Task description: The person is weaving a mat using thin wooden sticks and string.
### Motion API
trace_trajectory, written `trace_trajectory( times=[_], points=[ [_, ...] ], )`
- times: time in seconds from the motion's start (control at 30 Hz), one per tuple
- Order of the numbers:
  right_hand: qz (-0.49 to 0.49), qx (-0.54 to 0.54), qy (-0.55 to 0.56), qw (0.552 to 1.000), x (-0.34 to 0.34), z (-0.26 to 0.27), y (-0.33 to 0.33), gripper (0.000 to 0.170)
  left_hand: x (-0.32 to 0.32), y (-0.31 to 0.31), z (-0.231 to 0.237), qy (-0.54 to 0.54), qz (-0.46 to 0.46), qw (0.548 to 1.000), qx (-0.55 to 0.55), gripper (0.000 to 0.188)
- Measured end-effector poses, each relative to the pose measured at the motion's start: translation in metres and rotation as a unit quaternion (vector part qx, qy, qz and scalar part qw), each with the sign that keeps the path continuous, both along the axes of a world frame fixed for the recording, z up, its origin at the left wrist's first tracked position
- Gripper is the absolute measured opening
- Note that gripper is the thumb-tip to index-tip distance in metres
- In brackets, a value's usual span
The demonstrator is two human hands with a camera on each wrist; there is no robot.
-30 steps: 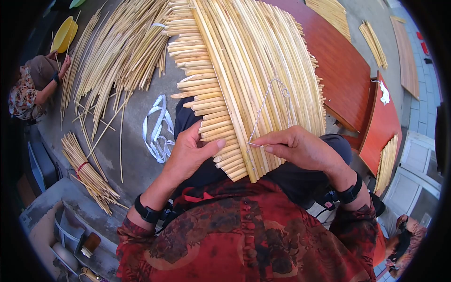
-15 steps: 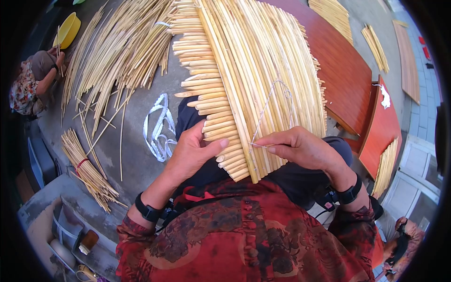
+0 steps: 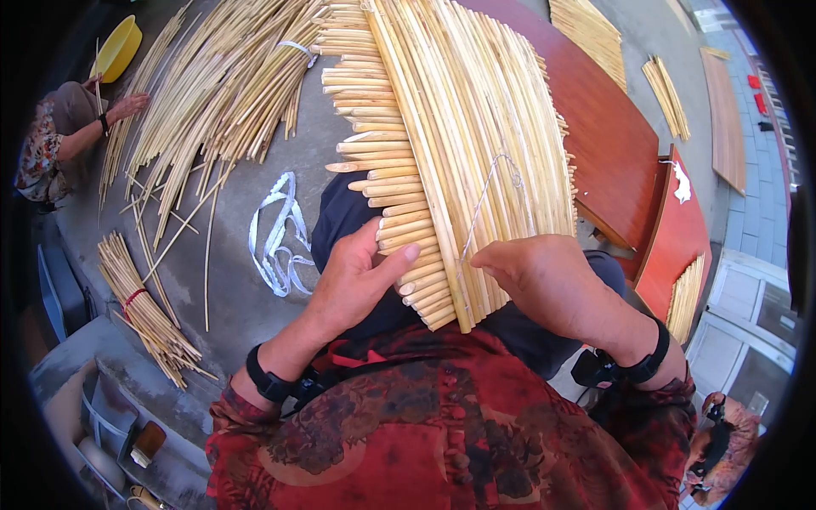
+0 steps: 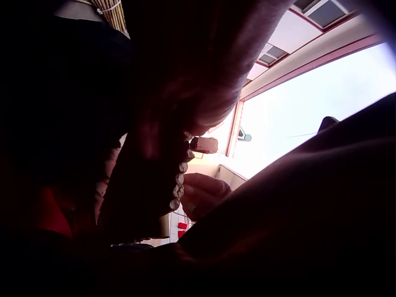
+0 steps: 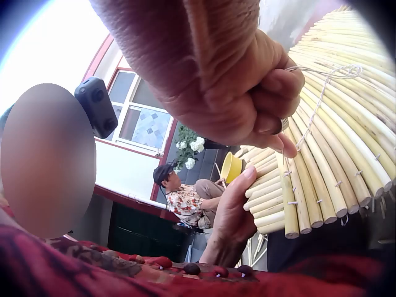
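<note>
A mat of pale peeled sticks lies over the person's lap, with shorter sticks set crosswise along its left side. The left hand grips these stick ends, thumb on top and fingers hidden beneath. Close over the mat's near corner is the right hand, its fingers curled and fingertips at the outermost long stick. A thin white thread loops across the mat and runs into the right hand's fingers. Small thread stitches show near the stick ends in the right wrist view. The left wrist view is mostly dark.
Loose sticks spread over the ground at the left, near a tied bundle and white plastic strips. A reddish wooden board stands at the right. Another person sits by a yellow basin.
The right hand has turned over, its back now hiding the pinching fingertips, and moved slightly right. The left hand keeps its grip. The head view has shifted a little.
</note>
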State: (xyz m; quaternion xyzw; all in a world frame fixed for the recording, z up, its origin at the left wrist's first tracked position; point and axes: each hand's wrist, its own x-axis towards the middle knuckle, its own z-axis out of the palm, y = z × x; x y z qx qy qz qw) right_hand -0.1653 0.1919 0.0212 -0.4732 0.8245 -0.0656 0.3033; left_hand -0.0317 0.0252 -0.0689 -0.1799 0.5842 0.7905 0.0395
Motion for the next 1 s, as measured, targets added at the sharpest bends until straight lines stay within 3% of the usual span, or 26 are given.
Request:
trace_trajectory(
  times=[0.23,0.37,0.6,0.77,0.83,1.0],
  points=[
    [0.072,0.016,0.040,0.997,-0.003,0.010,-0.003,0.012,-0.006,0.000,0.013,-0.018,-0.060,0.998,-0.018,0.033],
    [0.063,0.010,0.061,0.996,0.002,0.013,0.002,0.010,-0.012,0.000,0.010,0.052,-0.028,0.996,-0.065,0.029],
    [0.116,-0.002,0.119,0.986,-0.005,0.026,0.000,0.011,-0.016,-0.005,0.005,0.013,-0.054,0.997,-0.049,0.027],
    [0.189,0.001,0.105,0.976,-0.015,0.023,-0.005,0.013,-0.009,-0.006,0.004,-0.019,-0.046,0.997,-0.055,0.026],
    [0.211,0.007,0.089,0.973,-0.017,0.020,-0.009,0.013,-0.009,-0.003,0.007,-0.008,-0.032,0.999,-0.008,0.026],
    [0.193,0.004,0.060,0.979,-0.016,0.013,-0.007,0.015,-0.009,-0.001,0.001,-0.004,-0.013,1.000,-0.022,0.024]
  ],
)
